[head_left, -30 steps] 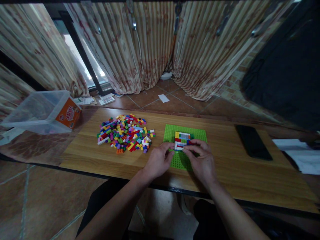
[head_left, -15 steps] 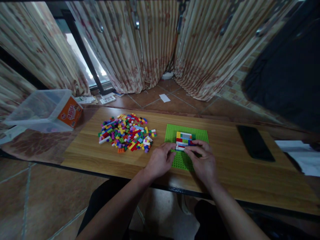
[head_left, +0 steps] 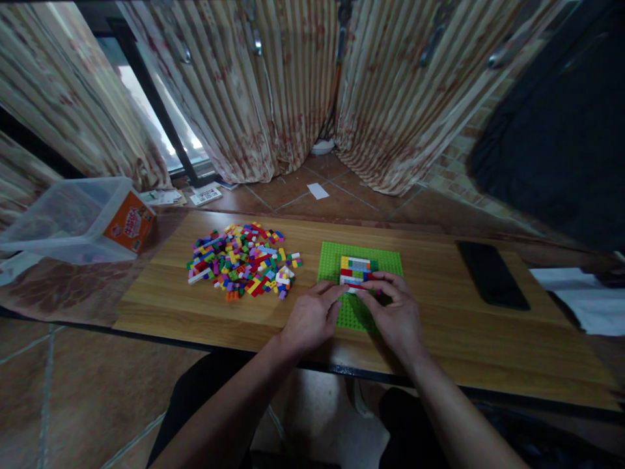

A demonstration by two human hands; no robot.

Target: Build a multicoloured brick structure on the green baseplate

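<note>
A green studded baseplate (head_left: 329, 254) lies on the wooden table with a low block of coloured building bricks (head_left: 359, 266) on it, in yellow, white, red, blue and grey rows. At the block's front left corner, the curled fingertips of my left hand (head_left: 312, 318) press against the bricks. My right hand (head_left: 398, 311) grips the front right side, thumb at the front edge and fingers over the right end. Between the two hands runs a red and white row. The fingers partly hide the block's front and right edges.
Left of the baseplate spreads a heap of loose bricks (head_left: 244, 264). Beyond it stands a clear plastic box (head_left: 81, 225) with an orange label. A black phone (head_left: 492, 275) lies on the right of the table (head_left: 439, 339), near white papers (head_left: 576, 296). Striped curtains (head_left: 283, 98) hang behind.
The view has shifted slightly, so the table appears a little further left. My fingers stay at the front of the brick block, where a red strip now shows more clearly between them.
</note>
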